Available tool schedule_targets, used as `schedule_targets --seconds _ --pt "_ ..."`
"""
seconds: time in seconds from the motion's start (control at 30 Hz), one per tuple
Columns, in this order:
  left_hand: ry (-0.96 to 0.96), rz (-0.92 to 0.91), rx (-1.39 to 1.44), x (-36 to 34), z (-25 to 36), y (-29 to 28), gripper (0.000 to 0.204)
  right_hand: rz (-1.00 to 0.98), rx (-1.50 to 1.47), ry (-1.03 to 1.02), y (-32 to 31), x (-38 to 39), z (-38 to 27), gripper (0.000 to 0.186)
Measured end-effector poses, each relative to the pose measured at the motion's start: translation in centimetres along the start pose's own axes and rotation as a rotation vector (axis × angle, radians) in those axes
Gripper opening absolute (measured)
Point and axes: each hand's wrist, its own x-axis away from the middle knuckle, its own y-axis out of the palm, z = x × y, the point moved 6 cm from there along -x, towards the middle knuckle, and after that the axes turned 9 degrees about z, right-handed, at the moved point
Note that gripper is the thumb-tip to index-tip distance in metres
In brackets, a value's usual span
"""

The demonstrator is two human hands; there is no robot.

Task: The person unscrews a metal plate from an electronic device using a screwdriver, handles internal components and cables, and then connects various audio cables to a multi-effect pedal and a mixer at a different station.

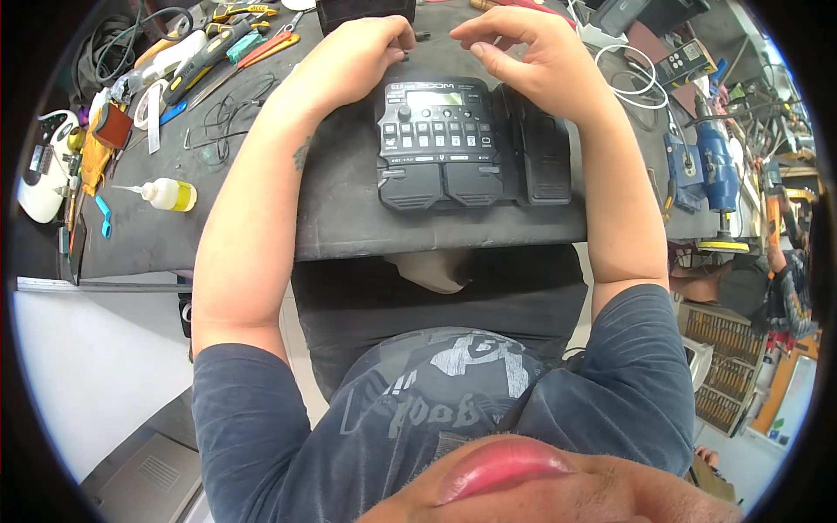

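A black multi-effects pedal [440, 144] with a small screen, knobs and a row of buttons lies on the dark work mat, its expression pedal [545, 157] on the right side. My left hand [373, 54] is beyond the pedal's far left corner, fingers curled in; whatever they pinch is hidden. Small dark bits [423, 37] lie beside its fingertips. Over the far right side of the pedal, my right hand [527, 50] hovers with thumb and fingers apart and nothing visible between them.
A black box [364, 12] stands just beyond my left hand. Pliers, cutters and cables crowd the far left, with a dropper bottle [170, 194] of yellow liquid nearer. At right are a white cable [632, 78] and a blue polisher-like power tool [717, 166].
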Motion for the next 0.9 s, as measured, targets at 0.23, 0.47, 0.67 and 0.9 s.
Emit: schedule_targets --seconds 0.23,0.47,0.67,0.9 --pt "-0.356 0.022 0.87 0.3 1.5 -1.9 0.018 0.095 -0.075 0.011 -0.1 0.1 -0.5 0.023" --pt "-0.289 -0.083 1.279 0.3 1.9 -1.2 0.026 0.074 -0.223 0.005 0.4 0.4 -1.6 0.024" --pt "-0.309 -0.13 1.262 0.3 2.1 -0.7 0.027 0.081 -0.007 -0.306 0.2 0.7 -1.8 0.026" --pt "-0.45 0.053 1.281 0.3 -0.9 -2.6 0.023 0.076 -0.684 0.186 0.1 0.5 1.1 0.025"
